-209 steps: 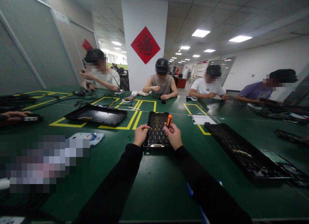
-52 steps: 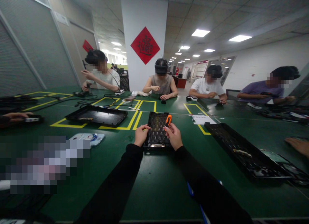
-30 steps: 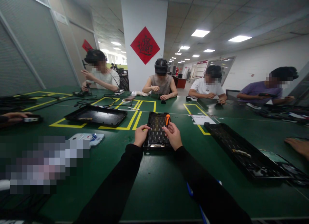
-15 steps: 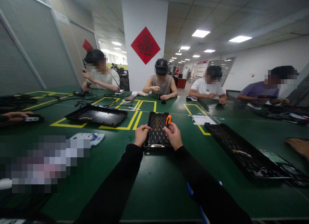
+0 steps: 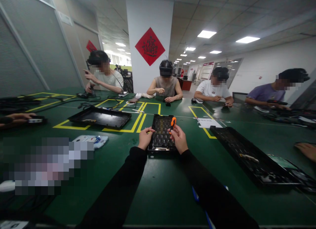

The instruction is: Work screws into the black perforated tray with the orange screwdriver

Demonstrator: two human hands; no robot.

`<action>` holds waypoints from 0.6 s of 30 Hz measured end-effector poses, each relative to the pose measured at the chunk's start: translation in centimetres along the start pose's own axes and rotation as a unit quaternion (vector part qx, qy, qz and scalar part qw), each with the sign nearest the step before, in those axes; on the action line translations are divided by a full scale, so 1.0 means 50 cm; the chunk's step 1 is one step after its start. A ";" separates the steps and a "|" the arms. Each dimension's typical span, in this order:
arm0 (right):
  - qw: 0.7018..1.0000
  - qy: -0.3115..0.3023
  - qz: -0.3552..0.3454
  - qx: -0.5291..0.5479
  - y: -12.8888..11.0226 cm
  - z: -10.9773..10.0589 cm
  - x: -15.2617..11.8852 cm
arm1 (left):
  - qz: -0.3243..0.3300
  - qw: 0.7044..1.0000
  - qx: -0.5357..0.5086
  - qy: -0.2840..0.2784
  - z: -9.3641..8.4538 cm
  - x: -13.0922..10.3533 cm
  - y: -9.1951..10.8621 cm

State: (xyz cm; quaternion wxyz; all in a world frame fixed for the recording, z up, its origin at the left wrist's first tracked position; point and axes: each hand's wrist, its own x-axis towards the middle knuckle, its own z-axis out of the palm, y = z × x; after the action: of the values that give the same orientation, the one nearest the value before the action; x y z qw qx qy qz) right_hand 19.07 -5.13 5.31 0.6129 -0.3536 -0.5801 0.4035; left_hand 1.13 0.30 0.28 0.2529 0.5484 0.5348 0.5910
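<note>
A black rectangular casing (image 5: 161, 136) lies on the green table in front of me, its inside facing up. My left hand (image 5: 146, 138) grips the casing's left edge, thumb and fingers pinched on it. In my right hand (image 5: 179, 139) is an orange and black screwdriver (image 5: 173, 124), its handle pointing up over the casing's right side. The screwdriver's tip is too small and dark to make out.
Another black casing (image 5: 101, 117) lies at the left behind yellow tape, and a long one (image 5: 251, 156) at the right. A patterned pouch (image 5: 100, 141) is near left. Several people sit around the table; hands of others show at both side edges.
The view has shifted slightly, moving everything a little to the right. My right fingers have shifted a little around the screwdriver; my left hand keeps its place on the casing.
</note>
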 end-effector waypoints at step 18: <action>1.000 0.021 -0.012 -0.016 0.002 -0.003 0.003 | -0.003 1.000 -0.008 -0.001 0.003 0.003 -0.006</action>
State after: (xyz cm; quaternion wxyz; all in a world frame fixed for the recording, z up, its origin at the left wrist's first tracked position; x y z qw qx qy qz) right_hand 19.19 -4.94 5.29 0.6240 -0.3645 -0.5779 0.3792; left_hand 1.16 0.56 0.03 0.2598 0.5456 0.5311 0.5940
